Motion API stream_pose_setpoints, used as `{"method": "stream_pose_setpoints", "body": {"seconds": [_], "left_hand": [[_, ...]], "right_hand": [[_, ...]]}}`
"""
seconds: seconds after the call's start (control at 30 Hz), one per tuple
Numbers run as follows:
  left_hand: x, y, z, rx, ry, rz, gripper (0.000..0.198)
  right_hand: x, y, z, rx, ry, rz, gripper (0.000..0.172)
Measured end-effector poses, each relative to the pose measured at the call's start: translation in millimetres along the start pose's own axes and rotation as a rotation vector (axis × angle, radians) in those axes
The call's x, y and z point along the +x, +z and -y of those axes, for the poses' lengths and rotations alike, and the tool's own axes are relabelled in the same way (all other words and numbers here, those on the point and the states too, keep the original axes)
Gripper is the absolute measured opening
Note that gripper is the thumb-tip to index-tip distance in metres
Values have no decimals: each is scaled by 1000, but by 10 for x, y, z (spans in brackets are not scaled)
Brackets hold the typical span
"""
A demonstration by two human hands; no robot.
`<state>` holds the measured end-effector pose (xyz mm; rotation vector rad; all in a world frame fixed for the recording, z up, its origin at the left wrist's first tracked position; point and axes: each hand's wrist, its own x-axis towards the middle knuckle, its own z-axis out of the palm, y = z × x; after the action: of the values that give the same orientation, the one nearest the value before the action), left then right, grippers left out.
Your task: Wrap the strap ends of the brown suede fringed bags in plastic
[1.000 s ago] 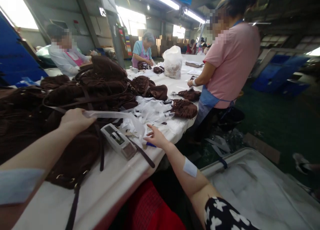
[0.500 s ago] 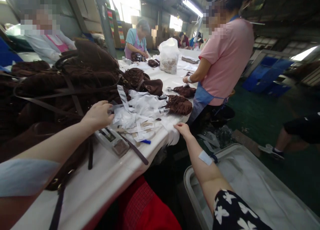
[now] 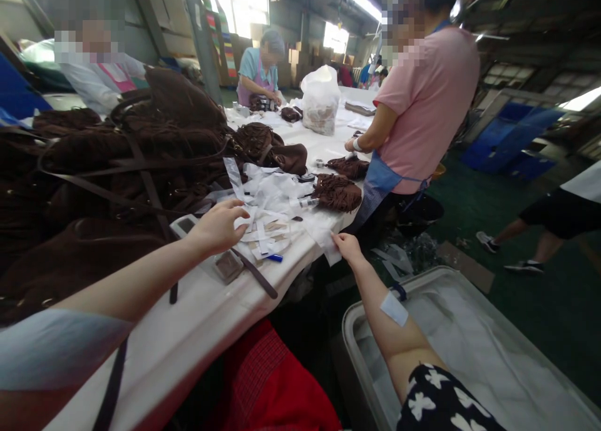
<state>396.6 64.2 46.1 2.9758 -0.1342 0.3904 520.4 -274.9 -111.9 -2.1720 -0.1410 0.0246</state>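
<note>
My left hand [image 3: 220, 226] reaches over the near edge of a heap of white plastic and paper scraps [image 3: 270, 190], its fingers loosely bent and apart, with nothing visible in them. At the table's edge my right hand [image 3: 347, 246] pinches the corner of a thin, translucent plastic sheet [image 3: 327, 238]. A brown fringed bag [image 3: 337, 193] lies just beyond that sheet. Below my left hand are a small clear box [image 3: 228, 266], a dark strap [image 3: 257, 274] and a blue pen [image 3: 274, 258]. My left forearm partly covers a grey plastic case [image 3: 184, 224].
Dark brown bags [image 3: 98, 168] pile up at the left. A filled white plastic bag [image 3: 320, 99] stands farther back on the white-covered table [image 3: 188, 337]. Right of me is a large pale bin [image 3: 451, 331]. A co-worker in pink [image 3: 429, 99] stands close by; other people are around.
My left hand has moved right, from the grey case to the scraps. My right hand has shifted slightly, and the plastic sheet in it now hangs over the table edge.
</note>
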Motion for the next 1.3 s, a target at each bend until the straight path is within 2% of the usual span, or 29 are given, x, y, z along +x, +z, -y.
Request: {"method": "stream_pose_setpoints", "body": {"seconds": [0.07,0.2,0.3,0.4,0.5,0.53,0.6,0.67,0.77,0.83,0.93,1.0,1.07,1.13,1.2,1.27,1.3], "left_hand": [[-7,-2,-80,-15,-11,21,33],[-26,30,-257,-86,-21,56,32],[-128,130,-506,-281,-95,103,31],[-327,319,-855,-722,-375,296,40],[-549,540,-1157,-1331,-745,569,54],[-613,603,-1221,-1474,-831,602,53],[-723,697,-1285,-1632,-952,538,42],[-826,746,-1275,-1675,-1012,376,33],[-1006,751,-1200,-1650,-956,239,37],[-1133,719,-1161,-1552,-863,211,40],[-1265,649,-1162,-1420,-730,215,40],[-1295,619,-1194,-1393,-692,242,38],[-1298,623,-1235,-1372,-668,250,35],[-1307,667,-1272,-1339,-625,267,29],[-1339,740,-1294,-1289,-546,310,23],[-1392,827,-1295,-1167,-445,307,27],[-1421,869,-1287,-1076,-397,270,32]], "right_hand": [[-71,-77,75,-54,-41,-21,45],[-304,-184,334,-172,-153,-73,31],[-628,-163,583,-172,-285,-36,34],[-1087,-50,820,109,-315,158,41],[-1582,100,990,351,-297,381,37],[-1731,147,1023,386,-302,445,35],[-1982,230,1043,400,-317,548,30],[-2156,293,1002,373,-318,625,25],[-2269,350,871,407,-241,739,22],[-2255,377,779,562,-140,828,21],[-2114,445,688,909,35,870,44],[-1941,524,664,1063,161,791,50],[-1703,620,665,1089,267,657,49],[-1404,713,690,941,278,500,49],[-1050,783,735,618,199,370,41],[-659,826,795,320,116,286,29],[-458,841,831,222,88,261,26]]}}
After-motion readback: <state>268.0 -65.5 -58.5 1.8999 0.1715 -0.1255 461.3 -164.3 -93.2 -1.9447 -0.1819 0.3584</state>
